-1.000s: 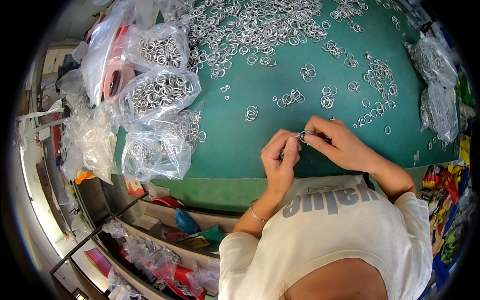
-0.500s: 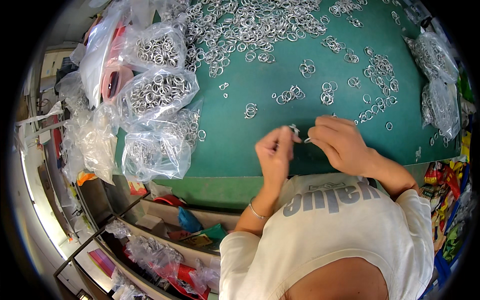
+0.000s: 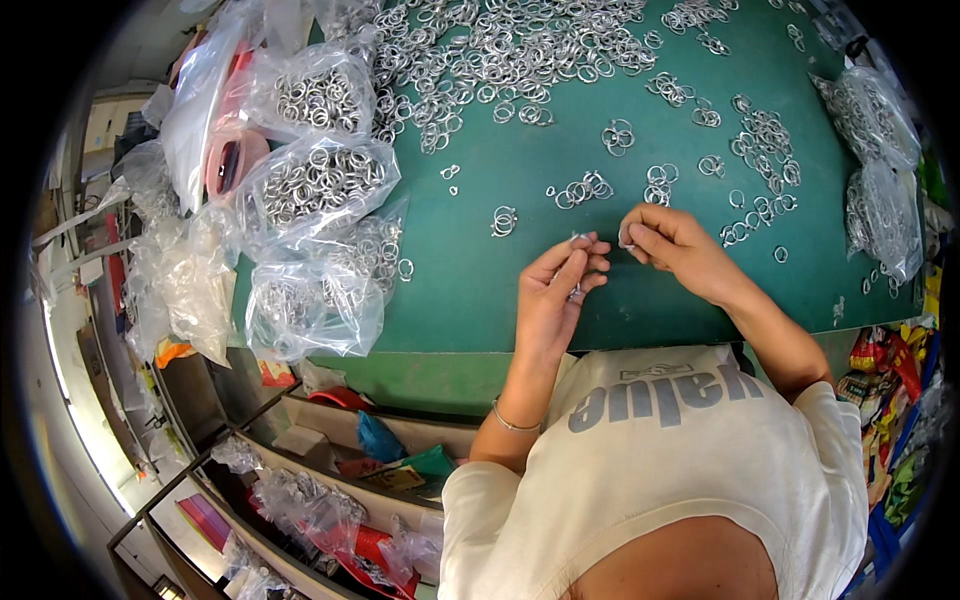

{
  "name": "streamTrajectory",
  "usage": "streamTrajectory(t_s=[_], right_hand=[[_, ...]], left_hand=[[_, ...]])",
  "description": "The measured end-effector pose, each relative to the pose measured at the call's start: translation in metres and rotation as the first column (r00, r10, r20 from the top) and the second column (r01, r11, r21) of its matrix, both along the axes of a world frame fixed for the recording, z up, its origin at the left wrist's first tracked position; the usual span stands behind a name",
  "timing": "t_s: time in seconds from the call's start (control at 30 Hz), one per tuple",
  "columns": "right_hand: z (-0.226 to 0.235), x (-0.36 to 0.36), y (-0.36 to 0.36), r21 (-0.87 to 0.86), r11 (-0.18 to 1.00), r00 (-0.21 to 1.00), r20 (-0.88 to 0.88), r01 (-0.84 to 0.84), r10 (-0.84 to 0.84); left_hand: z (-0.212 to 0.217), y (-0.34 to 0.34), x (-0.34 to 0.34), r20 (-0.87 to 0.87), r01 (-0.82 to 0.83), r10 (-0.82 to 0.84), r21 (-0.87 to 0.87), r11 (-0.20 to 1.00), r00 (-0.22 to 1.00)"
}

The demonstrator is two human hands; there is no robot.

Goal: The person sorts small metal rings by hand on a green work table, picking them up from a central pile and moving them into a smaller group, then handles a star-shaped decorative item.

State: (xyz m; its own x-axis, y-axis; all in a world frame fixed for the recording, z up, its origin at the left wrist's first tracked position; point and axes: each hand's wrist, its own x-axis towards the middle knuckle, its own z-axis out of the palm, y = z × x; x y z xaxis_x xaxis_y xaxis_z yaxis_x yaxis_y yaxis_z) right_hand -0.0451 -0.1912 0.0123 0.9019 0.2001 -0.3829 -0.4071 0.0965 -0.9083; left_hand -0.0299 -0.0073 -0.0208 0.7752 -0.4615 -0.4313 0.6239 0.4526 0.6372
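Note:
My left hand (image 3: 550, 295) is raised above the front of the green tabletop (image 3: 450, 310), its fingers curled round small silver metal rings (image 3: 575, 292). A bit of metal shows at its fingertips as well. Just to the right, my right hand (image 3: 678, 250) pinches a small silver piece (image 3: 627, 245), mostly covered by the fingers; its kind cannot be made out. A narrow gap separates the two hands. Beyond them lie small linked ring clusters, one (image 3: 504, 221) to the left, one (image 3: 582, 190) in the middle and another (image 3: 661, 184) farther right.
A large heap of silver rings (image 3: 530, 45) covers the far part of the table. Clear bags of rings (image 3: 320, 185) line the left side, and more bags (image 3: 885, 220) stand at the right edge. Open drawers (image 3: 350, 470) with bags sit below the table at left.
Both hands have moved slightly away from me, and the right has lifted off from the left. The left hand has turned, showing rings in its fingers.

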Motion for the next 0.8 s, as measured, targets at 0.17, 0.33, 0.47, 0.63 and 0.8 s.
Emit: streamTrajectory(t_s=[0.17, 0.33, 0.47, 0.63, 0.8], right_hand=[[0.001, -0.002, 0.002, 0.015, 0.999, 0.999, -0.006, 0.053, -0.052], [-0.01, -0.008, 0.012, -0.49, 0.87, 0.898, 0.404, 0.052, 0.174], [0.001, 0.017, 0.006, -0.731, 0.663, 0.917, 0.359, 0.161, 0.174], [-0.036, 0.036, 0.009, -0.834, 0.465, 0.785, 0.49, 0.297, 0.378], [-0.028, 0.04, -0.008, -0.743, 0.614, 0.877, 0.451, 0.267, 0.166]], left_hand=[[0.002, 0.001, -0.001, -0.07, -0.081, 0.073, -0.133, 0.988, 0.995], [0.015, -0.012, 0.005, -0.475, -0.145, -0.009, -0.286, 0.947, 0.88], [-0.018, -0.003, -0.005, -0.432, -0.078, -0.059, -0.291, 0.953, 0.9], [-0.006, -0.002, -0.006, -0.204, 0.082, -0.144, -0.285, 0.955, 0.968], [0.002, -0.009, -0.007, -0.178, -0.061, 0.068, 0.044, 0.997, 0.982]])
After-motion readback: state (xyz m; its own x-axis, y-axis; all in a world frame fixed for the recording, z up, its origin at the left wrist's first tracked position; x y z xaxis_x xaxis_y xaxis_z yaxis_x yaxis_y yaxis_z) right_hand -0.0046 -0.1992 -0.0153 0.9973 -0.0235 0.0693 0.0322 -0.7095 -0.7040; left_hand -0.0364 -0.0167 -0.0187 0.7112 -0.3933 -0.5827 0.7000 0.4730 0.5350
